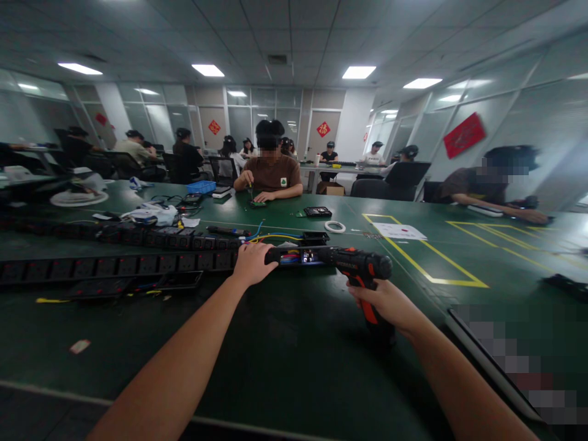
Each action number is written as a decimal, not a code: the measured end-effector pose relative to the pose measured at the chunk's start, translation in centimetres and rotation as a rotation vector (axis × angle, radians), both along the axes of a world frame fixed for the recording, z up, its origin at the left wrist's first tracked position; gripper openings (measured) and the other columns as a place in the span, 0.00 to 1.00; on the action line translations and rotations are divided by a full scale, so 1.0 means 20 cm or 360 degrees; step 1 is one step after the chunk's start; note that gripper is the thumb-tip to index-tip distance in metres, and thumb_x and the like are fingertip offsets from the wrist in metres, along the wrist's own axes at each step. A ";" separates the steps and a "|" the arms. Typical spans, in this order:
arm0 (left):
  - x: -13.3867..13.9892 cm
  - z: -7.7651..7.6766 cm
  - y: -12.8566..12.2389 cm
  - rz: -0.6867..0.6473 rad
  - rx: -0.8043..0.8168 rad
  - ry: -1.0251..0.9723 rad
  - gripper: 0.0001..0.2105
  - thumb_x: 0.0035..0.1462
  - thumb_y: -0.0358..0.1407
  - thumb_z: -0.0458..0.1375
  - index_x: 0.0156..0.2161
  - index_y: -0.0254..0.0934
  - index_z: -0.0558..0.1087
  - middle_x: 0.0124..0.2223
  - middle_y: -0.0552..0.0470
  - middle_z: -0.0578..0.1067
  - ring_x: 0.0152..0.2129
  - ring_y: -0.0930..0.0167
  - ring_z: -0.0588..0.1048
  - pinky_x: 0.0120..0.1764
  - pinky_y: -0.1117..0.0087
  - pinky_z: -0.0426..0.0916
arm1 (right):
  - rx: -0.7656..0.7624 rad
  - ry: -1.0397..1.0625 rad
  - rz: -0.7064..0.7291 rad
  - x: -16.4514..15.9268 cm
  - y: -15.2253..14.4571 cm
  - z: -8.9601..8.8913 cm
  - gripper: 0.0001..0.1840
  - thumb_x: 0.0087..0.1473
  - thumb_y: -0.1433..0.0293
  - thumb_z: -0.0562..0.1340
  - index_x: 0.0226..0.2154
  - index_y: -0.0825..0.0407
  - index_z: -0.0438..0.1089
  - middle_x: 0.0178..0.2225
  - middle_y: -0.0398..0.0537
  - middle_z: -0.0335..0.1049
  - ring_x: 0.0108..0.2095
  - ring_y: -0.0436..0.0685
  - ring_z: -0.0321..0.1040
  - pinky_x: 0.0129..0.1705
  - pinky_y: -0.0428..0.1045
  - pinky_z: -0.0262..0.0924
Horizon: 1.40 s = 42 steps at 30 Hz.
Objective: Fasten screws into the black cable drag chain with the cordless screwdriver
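The left hand [250, 263] lies palm down with its fingers wrapped over the near end of an opened power strip [298, 255], pinning it flat on the green table [285, 355]; coloured wires show inside the strip's uncovered body just beside the fingertips. The right hand [383, 303] is closed around the orange-and-black grip of a cordless screwdriver [361, 269], whose black barrel points left along the strip, its nose over the strip's far end (whether the bit actually touches a screw cannot be told from here). To the left of the held strip, two long rows of black power strips [114, 264] stretch across the table toward its left edge, with a few loose yellow wire scraps [48, 301] lying in front of them. Behind the hands lie blue and yellow wires [271, 236], a small black part [316, 211] and a white roll of tape [335, 226], well apart from the screwdriver. Yellow marking lines [427, 269] run over the table on the right. Across the table a person in a brown shirt [271, 174] sits working with both hands down, and another person [496, 187] leans on the table at far right.
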<state>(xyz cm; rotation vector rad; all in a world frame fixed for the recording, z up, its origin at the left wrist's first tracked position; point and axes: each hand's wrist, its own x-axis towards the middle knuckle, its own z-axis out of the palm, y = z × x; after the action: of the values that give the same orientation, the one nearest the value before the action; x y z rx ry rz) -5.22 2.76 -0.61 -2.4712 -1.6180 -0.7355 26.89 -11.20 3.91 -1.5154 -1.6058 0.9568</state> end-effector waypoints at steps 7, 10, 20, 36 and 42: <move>0.00 0.00 0.00 0.0004 -0.0003 0.0016 0.23 0.58 0.49 0.59 0.57 0.44 0.71 0.56 0.47 0.75 0.53 0.56 0.70 0.56 0.51 0.57 | -0.0012 0.0006 -0.0032 0.00 0.00 0.00 0.14 0.50 0.59 0.66 0.35 0.52 0.70 0.24 0.42 0.69 0.28 0.57 0.68 0.33 0.51 0.60; 0.00 -0.01 0.01 0.0004 0.0019 0.0015 0.23 0.58 0.49 0.60 0.56 0.45 0.71 0.56 0.47 0.75 0.53 0.56 0.70 0.56 0.52 0.57 | -0.0029 0.0050 -0.0051 -0.01 0.00 -0.01 0.17 0.48 0.60 0.66 0.37 0.53 0.70 0.24 0.42 0.69 0.27 0.56 0.68 0.32 0.51 0.59; 0.00 0.00 0.00 0.0001 0.0016 0.0016 0.22 0.58 0.48 0.60 0.56 0.45 0.71 0.55 0.48 0.75 0.53 0.56 0.70 0.55 0.52 0.58 | -0.0046 0.0140 -0.0051 -0.02 -0.01 0.01 0.21 0.48 0.59 0.68 0.41 0.55 0.71 0.24 0.42 0.70 0.27 0.57 0.69 0.32 0.51 0.59; 0.00 -0.01 0.00 0.0008 0.0003 0.0012 0.23 0.58 0.49 0.59 0.56 0.44 0.71 0.57 0.47 0.75 0.54 0.55 0.69 0.56 0.52 0.56 | -0.0213 0.0362 0.0042 0.05 0.01 -0.03 0.27 0.49 0.57 0.70 0.49 0.54 0.73 0.28 0.42 0.72 0.31 0.55 0.69 0.36 0.50 0.61; 0.00 -0.01 0.01 -0.0013 0.0025 -0.0015 0.22 0.57 0.48 0.60 0.56 0.46 0.71 0.55 0.48 0.75 0.54 0.56 0.69 0.56 0.52 0.57 | -0.0173 0.0265 0.0039 0.05 0.02 -0.02 0.26 0.50 0.55 0.70 0.47 0.54 0.73 0.29 0.45 0.73 0.31 0.57 0.71 0.36 0.51 0.63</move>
<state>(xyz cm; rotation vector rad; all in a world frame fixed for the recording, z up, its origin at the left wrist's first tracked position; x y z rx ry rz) -5.15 2.87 -0.71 -2.4684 -1.5998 -0.7592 27.91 -10.74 3.48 -1.4496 -1.4779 1.1685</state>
